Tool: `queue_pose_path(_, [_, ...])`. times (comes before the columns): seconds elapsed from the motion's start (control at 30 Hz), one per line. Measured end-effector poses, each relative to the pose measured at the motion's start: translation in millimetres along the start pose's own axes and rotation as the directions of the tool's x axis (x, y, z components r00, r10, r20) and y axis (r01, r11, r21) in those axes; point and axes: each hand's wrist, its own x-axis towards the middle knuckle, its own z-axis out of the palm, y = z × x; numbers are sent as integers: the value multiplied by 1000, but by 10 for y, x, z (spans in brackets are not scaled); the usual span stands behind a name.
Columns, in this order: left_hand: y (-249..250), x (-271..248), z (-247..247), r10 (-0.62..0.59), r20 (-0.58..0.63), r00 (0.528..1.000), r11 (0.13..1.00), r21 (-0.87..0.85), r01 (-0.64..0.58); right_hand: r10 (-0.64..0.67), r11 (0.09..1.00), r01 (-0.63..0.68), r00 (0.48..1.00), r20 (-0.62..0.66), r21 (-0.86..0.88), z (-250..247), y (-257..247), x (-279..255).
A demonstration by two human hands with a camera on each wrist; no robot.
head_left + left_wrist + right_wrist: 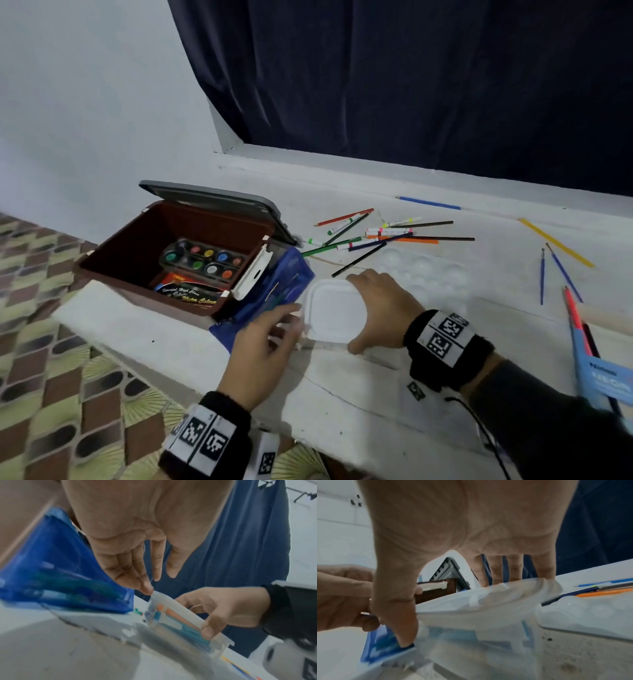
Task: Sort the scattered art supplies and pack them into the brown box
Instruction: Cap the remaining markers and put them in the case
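Step in hand, by judgement: securing the lidded clear container point(334, 310) prior to packing it into the brown box point(137, 255). Right hand point(382, 308) clasped over the container from the right, thumb down the near edge and fingers over the far edge. Left hand point(263, 346) alongside its left edge, fingers extended and relaxed, fingertips point(148, 588) touching the lid corner; nothing gripped.

Container located on the white worktop point(342, 387), just right of the blue mesh pouch point(270, 291), which leans against the brown box. Box lid raised; round-pot paint set point(202, 258) and a water-colour pack point(186, 291) already inside, with floor space free to the left.

Container condition: square, translucent plastic, white lid with rounded corners. Orange- and teal-capped items visible through the wall in the left wrist view. Whether the lid is fully seated at every corner cannot be told.

Next move calls for: confirming the lid closed, then a lift and transfer left over the pouch into the box, held level.

Outstanding on the worktop: scattered coloured pencils and markers point(376, 234), white mixing palette point(424, 270), paintbrushes point(561, 270) well to the right.
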Motion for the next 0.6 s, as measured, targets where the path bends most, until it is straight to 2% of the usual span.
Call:
queue_pose_path(0.13, [284, -24, -235, 76, -75, 994, 990, -110, -84, -21, 988, 46, 985, -170, 146, -202, -20, -208])
queue_pose_path(0.3, [570, 92, -553, 150, -185, 971, 971, -158, -180, -128, 976, 173, 947, -295, 133, -427, -295, -320])
queue_pose_path(0.43, [627, 163, -922, 171, -263, 950, 964, -155, -217, -218, 962, 259, 919, -329, 86, -619, -659, -285])
queue_pose_path(0.6, [335, 387, -1555, 196, -339, 920, 966, -96, -241, -297, 953, 303, 898, -324, -33, -869, -1271, 26])
